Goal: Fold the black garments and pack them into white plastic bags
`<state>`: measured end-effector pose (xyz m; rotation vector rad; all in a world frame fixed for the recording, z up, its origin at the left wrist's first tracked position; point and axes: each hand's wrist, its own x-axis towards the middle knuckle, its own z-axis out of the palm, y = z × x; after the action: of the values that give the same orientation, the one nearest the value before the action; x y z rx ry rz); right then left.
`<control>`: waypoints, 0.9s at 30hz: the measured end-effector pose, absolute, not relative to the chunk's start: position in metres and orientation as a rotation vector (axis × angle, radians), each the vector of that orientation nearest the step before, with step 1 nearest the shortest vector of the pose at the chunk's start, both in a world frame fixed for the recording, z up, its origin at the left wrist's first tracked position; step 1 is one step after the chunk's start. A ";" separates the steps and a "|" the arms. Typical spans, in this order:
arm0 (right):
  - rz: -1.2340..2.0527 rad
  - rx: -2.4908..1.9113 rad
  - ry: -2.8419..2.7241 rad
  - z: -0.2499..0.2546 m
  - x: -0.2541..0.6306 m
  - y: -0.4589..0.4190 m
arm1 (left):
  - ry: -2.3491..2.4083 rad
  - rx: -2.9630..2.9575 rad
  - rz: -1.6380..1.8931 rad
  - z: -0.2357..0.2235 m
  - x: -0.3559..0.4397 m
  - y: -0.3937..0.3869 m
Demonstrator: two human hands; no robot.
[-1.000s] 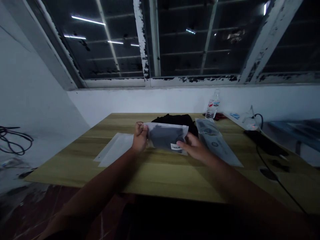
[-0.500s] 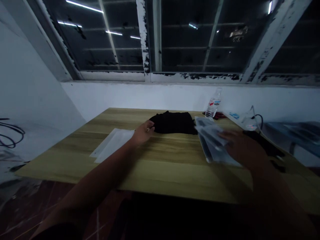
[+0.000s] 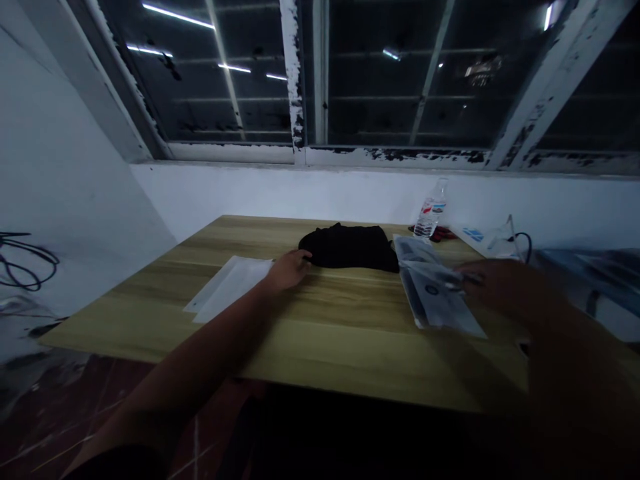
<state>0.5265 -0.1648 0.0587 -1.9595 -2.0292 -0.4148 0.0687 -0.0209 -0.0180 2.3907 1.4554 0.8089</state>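
A folded black cloth item (image 3: 350, 247), perhaps a garment, lies flat at the middle of the table. My left hand (image 3: 290, 269) rests at its left edge, fingers extended and fingertips touching the cloth. Under and beside that wrist are flat white translucent sheets or bags (image 3: 230, 287). On the right, my right hand (image 3: 480, 280) is closed on the end of a clear plastic bag (image 3: 430, 272), slightly blurred. Beneath it lies a stack of similar plastic bags (image 3: 440, 310), one with a dark round mark, touching the cloth's right side.
A clear water bottle (image 3: 431, 210) stands at the back right against the wall, with a red and black item (image 3: 443, 233) beside it. A cable (image 3: 525, 243) and a blue object (image 3: 585, 267) are farther right. The wooden table's (image 3: 320, 360) front edge is close to me.
My right hand has moved slightly right, drawing the end of the plastic bag with it. The left hand stays at the black cloth's edge. The view has shifted a little.
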 end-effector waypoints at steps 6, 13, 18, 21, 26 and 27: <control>-0.676 -2.094 -1.727 0.100 0.507 -0.116 | 1.521 2.420 0.809 -0.023 0.063 -0.014; -0.334 -2.110 -2.149 0.052 0.500 -0.069 | 1.488 2.449 0.633 -0.029 0.056 -0.008; -0.482 -1.880 -2.310 0.041 0.475 -0.068 | 1.613 2.395 0.620 -0.029 0.058 -0.004; -0.525 -1.680 -2.487 0.032 0.452 -0.069 | 1.664 2.369 0.651 -0.029 0.059 -0.001; -0.574 -1.738 -2.416 0.020 0.431 -0.067 | 1.737 2.326 0.753 -0.027 0.063 0.000; -0.585 -1.748 -2.361 0.021 0.429 -0.065 | 1.740 2.325 0.792 -0.025 0.064 -0.001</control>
<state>0.4286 -0.0654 0.0211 -1.7475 -2.3609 -0.5848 0.0638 -0.0008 -0.0248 2.3247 1.7399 0.7920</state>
